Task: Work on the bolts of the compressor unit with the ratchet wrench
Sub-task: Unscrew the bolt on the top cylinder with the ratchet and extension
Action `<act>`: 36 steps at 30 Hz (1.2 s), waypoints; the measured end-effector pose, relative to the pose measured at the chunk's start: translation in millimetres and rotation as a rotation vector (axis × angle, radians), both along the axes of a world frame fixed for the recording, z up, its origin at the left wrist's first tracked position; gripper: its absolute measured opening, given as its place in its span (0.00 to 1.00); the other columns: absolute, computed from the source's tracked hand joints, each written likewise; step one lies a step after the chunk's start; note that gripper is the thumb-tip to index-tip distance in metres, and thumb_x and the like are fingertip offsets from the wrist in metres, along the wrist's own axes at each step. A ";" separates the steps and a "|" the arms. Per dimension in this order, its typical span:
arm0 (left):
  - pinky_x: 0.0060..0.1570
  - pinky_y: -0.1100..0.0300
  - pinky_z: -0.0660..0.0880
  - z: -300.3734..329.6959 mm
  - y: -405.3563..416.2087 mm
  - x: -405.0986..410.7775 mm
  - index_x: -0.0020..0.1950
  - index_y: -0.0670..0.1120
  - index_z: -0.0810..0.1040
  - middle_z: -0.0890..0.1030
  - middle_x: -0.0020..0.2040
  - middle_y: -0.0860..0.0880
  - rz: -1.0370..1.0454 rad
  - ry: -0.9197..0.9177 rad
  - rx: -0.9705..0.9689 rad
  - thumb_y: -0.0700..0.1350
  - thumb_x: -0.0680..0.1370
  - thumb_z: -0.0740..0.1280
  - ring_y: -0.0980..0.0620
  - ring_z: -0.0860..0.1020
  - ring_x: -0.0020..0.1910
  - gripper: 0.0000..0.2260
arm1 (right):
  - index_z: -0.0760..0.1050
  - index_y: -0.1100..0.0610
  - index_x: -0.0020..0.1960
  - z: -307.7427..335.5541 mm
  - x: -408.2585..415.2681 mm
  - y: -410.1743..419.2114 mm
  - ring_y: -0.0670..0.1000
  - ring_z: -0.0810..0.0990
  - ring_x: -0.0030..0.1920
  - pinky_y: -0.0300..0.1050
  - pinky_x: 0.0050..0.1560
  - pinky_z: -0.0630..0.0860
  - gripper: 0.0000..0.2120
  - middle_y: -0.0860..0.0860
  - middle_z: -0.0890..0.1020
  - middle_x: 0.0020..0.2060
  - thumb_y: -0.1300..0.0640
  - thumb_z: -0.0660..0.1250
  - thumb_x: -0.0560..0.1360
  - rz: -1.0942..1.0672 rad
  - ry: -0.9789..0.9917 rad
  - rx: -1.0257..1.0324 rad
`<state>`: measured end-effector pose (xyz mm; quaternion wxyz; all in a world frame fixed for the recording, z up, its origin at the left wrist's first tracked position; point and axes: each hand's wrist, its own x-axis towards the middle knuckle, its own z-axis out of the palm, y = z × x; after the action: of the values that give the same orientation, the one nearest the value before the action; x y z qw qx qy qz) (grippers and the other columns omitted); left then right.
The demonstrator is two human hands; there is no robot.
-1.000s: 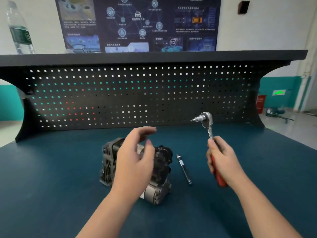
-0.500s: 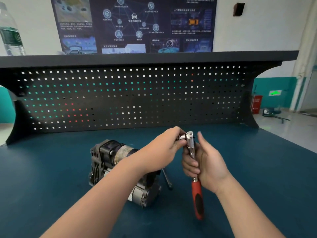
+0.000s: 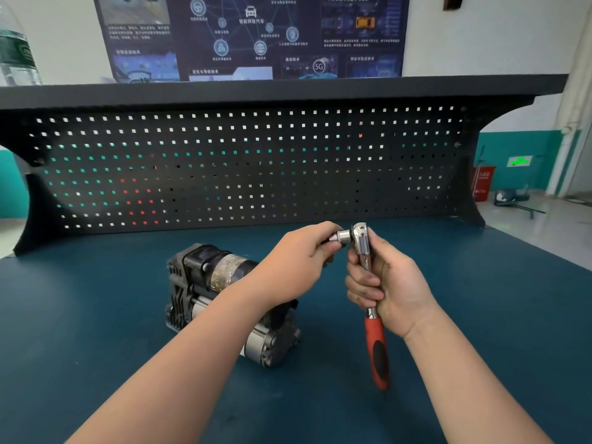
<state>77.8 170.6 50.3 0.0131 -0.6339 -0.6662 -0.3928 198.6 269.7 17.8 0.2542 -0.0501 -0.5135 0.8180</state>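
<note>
Head view: your left hand has come across to pinch the socket while your right hand grips the ratchet wrench, so bolts wait.

place: workshop | cues: workbench with pegboard; automotive tech poster on wall

Right hand grips the metal shaft of the ratchet wrench, head up, red handle hanging below. Left hand pinches the socket at the wrench head. Compressor unit rests on the blue bench beneath the left forearm, pegboard behind.
</note>
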 end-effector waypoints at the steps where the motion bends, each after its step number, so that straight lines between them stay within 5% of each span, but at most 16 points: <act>1: 0.31 0.73 0.66 0.4 0.2 1.9 0.52 0.50 0.74 0.74 0.35 0.55 0.002 0.004 0.001 0.44 0.81 0.59 0.62 0.70 0.33 0.06 | 0.73 0.57 0.32 1.1 1.1 0.3 0.44 0.56 0.17 0.37 0.20 0.54 0.21 0.47 0.59 0.20 0.41 0.59 0.73 -0.009 -0.007 0.010; 11: 0.32 0.67 0.65 31.9 -5.1 1.9 0.43 0.48 0.72 0.74 0.32 0.51 0.038 0.204 -0.009 0.46 0.81 0.60 0.58 0.68 0.30 0.07 | 0.75 0.56 0.30 11.8 13.6 6.3 0.43 0.54 0.18 0.37 0.18 0.56 0.22 0.45 0.58 0.20 0.42 0.59 0.73 0.029 0.159 -0.102; 15: 0.32 0.63 0.67 35.7 -35.7 -41.5 0.41 0.49 0.74 0.77 0.33 0.49 0.243 -0.022 0.068 0.49 0.81 0.59 0.58 0.69 0.29 0.10 | 0.72 0.54 0.33 17.1 47.0 49.4 0.43 0.51 0.22 0.35 0.21 0.55 0.20 0.45 0.57 0.21 0.44 0.56 0.78 -0.153 0.439 -0.363; 20: 0.28 0.61 0.66 27.9 -0.7 9.4 0.41 0.45 0.73 0.75 0.32 0.48 0.208 0.163 -0.111 0.54 0.80 0.58 0.52 0.70 0.29 0.15 | 0.75 0.54 0.44 7.0 15.4 28.8 0.43 0.56 0.19 0.34 0.19 0.56 0.26 0.46 0.62 0.21 0.31 0.61 0.68 -0.212 0.107 -0.082; 23: 0.29 0.57 0.63 15.6 25.2 33.4 0.36 0.45 0.67 0.71 0.31 0.50 0.276 0.254 -0.141 0.53 0.80 0.58 0.49 0.70 0.32 0.17 | 0.76 0.54 0.41 -2.7 2.2 21.2 0.43 0.58 0.19 0.33 0.19 0.56 0.17 0.47 0.66 0.23 0.39 0.69 0.66 -0.268 -0.045 0.057; 26: 0.37 0.58 0.64 -7.5 46.0 41.7 0.42 0.46 0.69 0.73 0.37 0.48 0.303 0.170 -0.178 0.50 0.81 0.58 0.46 0.72 0.40 0.12 | 0.71 0.58 0.47 -10.5 4.4 38.1 0.43 0.60 0.18 0.32 0.18 0.56 0.09 0.49 0.69 0.23 0.56 0.70 0.73 -0.333 -0.031 -0.045; 29: 0.44 0.56 0.67 -37.5 69.8 43.2 0.53 0.42 0.71 0.77 0.52 0.42 0.321 0.065 -0.341 0.47 0.81 0.57 0.45 0.74 0.50 0.09 | 0.71 0.60 0.42 -23.1 5.1 57.1 0.43 0.62 0.17 0.33 0.16 0.56 0.07 0.49 0.70 0.22 0.60 0.68 0.75 -0.439 -0.122 -0.162; 33: 0.67 0.42 0.57 -91.8 98.9 26.6 0.74 0.40 0.58 0.55 0.75 0.38 0.747 0.020 -0.836 0.41 0.79 0.54 0.34 0.54 0.72 0.23 | 0.72 0.61 0.37 -45.1 8.5 77.3 0.42 0.62 0.17 0.32 0.17 0.56 0.10 0.49 0.70 0.23 0.61 0.68 0.76 -0.563 -0.269 -0.292; 36: 0.69 0.45 0.54 -113.2 105.2 6.0 0.76 0.44 0.52 0.45 0.76 0.37 0.920 -0.229 -0.797 0.42 0.79 0.55 0.37 0.51 0.74 0.26 | 0.73 0.61 0.36 -53.9 7.8 83.6 0.43 0.63 0.17 0.32 0.17 0.57 0.10 0.50 0.71 0.22 0.62 0.68 0.75 -0.575 -0.303 -0.315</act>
<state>83.8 275.8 -62.9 -0.1282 -0.1915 -0.9639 -0.1332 206.4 353.3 -36.1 0.3838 -0.3519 -0.3780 0.7655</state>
